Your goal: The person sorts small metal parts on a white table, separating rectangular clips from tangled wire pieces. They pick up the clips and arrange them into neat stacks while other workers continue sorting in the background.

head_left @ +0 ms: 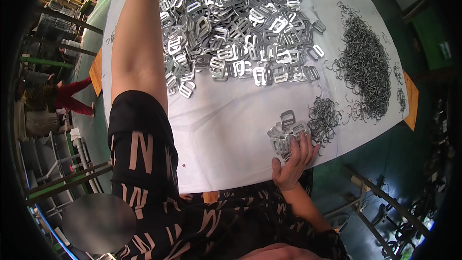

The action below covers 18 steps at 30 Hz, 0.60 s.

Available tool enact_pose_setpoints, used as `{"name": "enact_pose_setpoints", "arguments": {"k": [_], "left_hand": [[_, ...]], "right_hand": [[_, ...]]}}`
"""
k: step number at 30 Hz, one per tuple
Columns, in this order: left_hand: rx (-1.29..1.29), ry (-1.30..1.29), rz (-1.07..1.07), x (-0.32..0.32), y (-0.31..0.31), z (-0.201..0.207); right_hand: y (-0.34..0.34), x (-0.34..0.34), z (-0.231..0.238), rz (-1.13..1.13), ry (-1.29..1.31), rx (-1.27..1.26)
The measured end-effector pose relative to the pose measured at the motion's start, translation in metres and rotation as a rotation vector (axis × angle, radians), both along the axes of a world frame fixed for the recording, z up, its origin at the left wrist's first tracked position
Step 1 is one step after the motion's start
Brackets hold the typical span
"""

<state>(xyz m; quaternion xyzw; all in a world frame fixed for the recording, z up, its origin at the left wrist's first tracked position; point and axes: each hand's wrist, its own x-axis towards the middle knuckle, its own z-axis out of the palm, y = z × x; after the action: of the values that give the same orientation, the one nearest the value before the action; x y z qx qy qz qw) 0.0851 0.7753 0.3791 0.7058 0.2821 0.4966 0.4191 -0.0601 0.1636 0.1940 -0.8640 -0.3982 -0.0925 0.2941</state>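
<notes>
My right hand (290, 164) lies at the table's near edge, fingers stretched out over a small heap of metal slide buckles (280, 139), touching its right side. One buckle (288, 118) stands out at the far end of that heap. Right beside the fingers is a small pile of curved wire hooks (322, 118). My left arm (139, 48) reaches far across the table along the left, and its hand is cut off by the upper edge. A large spread of silver slide buckles (231, 24) lies to the right of that arm.
A bigger mound of wire hooks (365, 65) covers the right part of the white tabletop (221, 130), with stray hooks around it. Wooden corners (411, 100) jut out under the cover. Metal racks (72, 163) stand at left, and a person in red trousers (72, 97) is beyond.
</notes>
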Motion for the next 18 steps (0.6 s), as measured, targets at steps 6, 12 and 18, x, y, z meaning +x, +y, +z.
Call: {"name": "enact_pose_setpoints", "arguments": {"k": [6,12,18], "left_hand": [[0.505,-0.198,-0.177,-0.020,-0.110,0.022],[0.842,0.526,-0.684,-0.067,-0.328,-0.099],[1.100,0.417,-0.628,-0.037,-0.385,-0.173]], "right_hand": [[0.000,-0.002,-0.001,-0.039,0.015,0.039],[0.003,-0.002,0.001,-0.020,-0.068,-0.043],[-0.005,-0.004,0.002,-0.085,-0.057,0.034]]}}
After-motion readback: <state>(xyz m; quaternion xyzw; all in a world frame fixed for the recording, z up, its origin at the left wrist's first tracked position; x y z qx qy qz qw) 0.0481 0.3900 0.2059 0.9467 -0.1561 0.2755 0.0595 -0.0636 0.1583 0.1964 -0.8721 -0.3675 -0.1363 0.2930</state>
